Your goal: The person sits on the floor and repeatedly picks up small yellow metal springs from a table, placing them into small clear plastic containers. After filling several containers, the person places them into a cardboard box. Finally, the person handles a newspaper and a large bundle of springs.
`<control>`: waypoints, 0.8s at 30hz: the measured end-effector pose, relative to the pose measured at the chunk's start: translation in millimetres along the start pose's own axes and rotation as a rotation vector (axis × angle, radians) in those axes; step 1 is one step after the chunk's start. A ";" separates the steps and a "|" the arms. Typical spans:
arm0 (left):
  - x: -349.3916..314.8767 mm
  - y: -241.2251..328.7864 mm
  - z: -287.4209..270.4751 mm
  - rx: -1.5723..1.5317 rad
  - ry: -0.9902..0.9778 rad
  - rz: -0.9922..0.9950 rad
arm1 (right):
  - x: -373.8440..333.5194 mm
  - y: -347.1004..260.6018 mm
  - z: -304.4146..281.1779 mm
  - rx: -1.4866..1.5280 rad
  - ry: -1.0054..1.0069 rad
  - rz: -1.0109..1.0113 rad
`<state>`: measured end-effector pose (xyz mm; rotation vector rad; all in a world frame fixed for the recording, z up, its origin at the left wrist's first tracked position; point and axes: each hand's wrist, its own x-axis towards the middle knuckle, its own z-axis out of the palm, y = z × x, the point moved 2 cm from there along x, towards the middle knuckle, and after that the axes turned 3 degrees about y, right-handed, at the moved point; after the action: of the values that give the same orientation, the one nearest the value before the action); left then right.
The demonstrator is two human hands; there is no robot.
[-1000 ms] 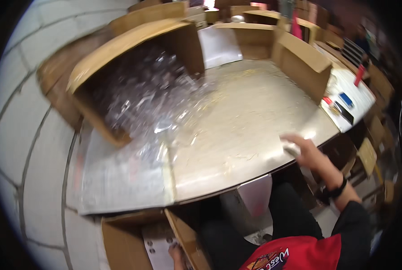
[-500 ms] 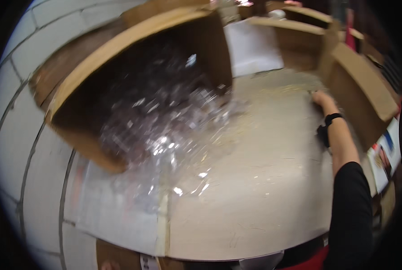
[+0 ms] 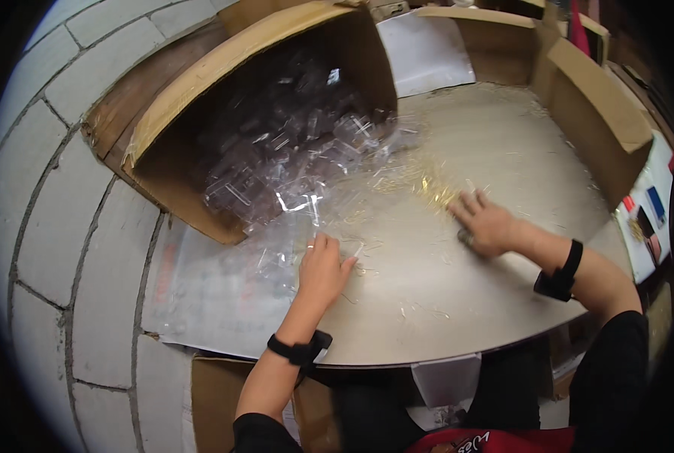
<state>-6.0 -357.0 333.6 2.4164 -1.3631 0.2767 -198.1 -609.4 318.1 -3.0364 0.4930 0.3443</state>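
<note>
My left hand (image 3: 322,268) rests at the near edge of a heap of clear plastic pieces (image 3: 299,151), its thumb apart from the fingers, open. The pieces look like small bags or cases and spill out of a cardboard box lying on its side. Further right, my right hand (image 3: 486,225) lies palm down with fingers spread, open, at the near right side of a pile of thin gold-coloured wire-like pieces (image 3: 433,187). Something small and dark shows under its thumb side; I cannot make it out. Both wrists wear black bands.
The cardboard box (image 3: 178,90) stands at the left of the pale tabletop (image 3: 458,302). Cardboard walls (image 3: 590,113) edge the right and far sides. A white sheet (image 3: 425,57) leans at the back. Clear plastic film (image 3: 201,294) covers the near left, beside a block wall.
My left hand has come into view at the plastic heap. My right hand has moved from the far right cardboard wall toward the middle, where gold pieces now lie gathered.
</note>
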 end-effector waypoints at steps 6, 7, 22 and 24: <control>-2.1 12.7 42.8 0.077 0.066 0.060 | -87.9 -23.5 26.3 0.048 0.090 -0.038; -3.9 14.9 42.0 0.041 0.035 0.037 | -96.5 -26.4 29.6 0.066 0.101 -0.048; -68.4 92.4 -20.9 -1.526 0.069 -0.362 | -103.2 -39.3 61.5 0.313 0.496 0.259; -108.8 105.3 -16.6 -1.986 0.002 -0.416 | -103.3 -58.9 73.6 0.297 0.487 0.286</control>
<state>-152.4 -314.9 334.0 0.8269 -0.3979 -0.8060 -290.4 -515.9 270.3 -2.7370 0.9126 -0.4376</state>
